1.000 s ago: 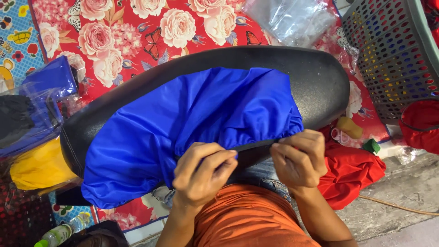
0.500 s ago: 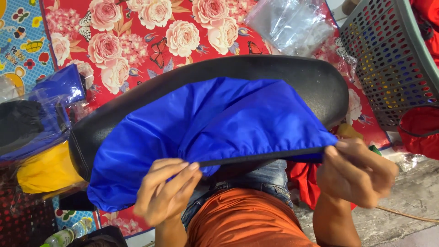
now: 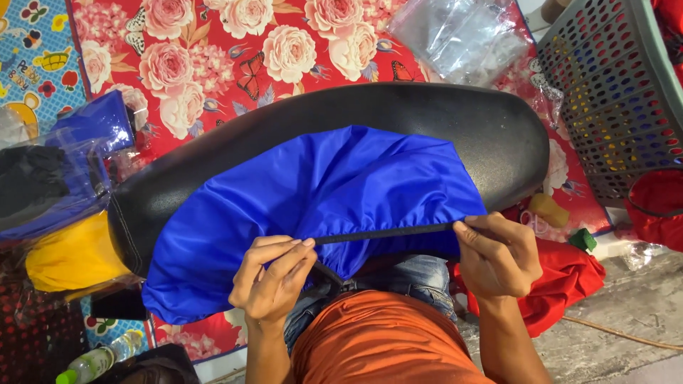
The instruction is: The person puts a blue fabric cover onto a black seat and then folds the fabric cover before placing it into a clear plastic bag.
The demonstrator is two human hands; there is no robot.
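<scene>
A shiny blue fabric cover (image 3: 313,199) with a black elastic hem (image 3: 384,232) lies draped over a long black padded seat (image 3: 398,114) resting across my lap. My left hand (image 3: 274,277) pinches the hem near the middle of the cover. My right hand (image 3: 498,252) grips the same hem at the cover's right end, below the seat's rounded tip. The elastic is pulled straight and taut between the two hands. The cover hides the seat's near side and middle; its far edge and both ends show.
A red floral mat (image 3: 235,57) lies under the seat. A grey perforated basket (image 3: 619,92) stands at right, clear plastic bags (image 3: 455,35) behind, red fabric (image 3: 562,277) by my right knee, yellow and blue bagged covers (image 3: 71,213) at left, a bottle (image 3: 99,359) at lower left.
My hands have drawn apart along the hem: the left slid left, the right moved out to the right. The bunched elastic is now stretched straight.
</scene>
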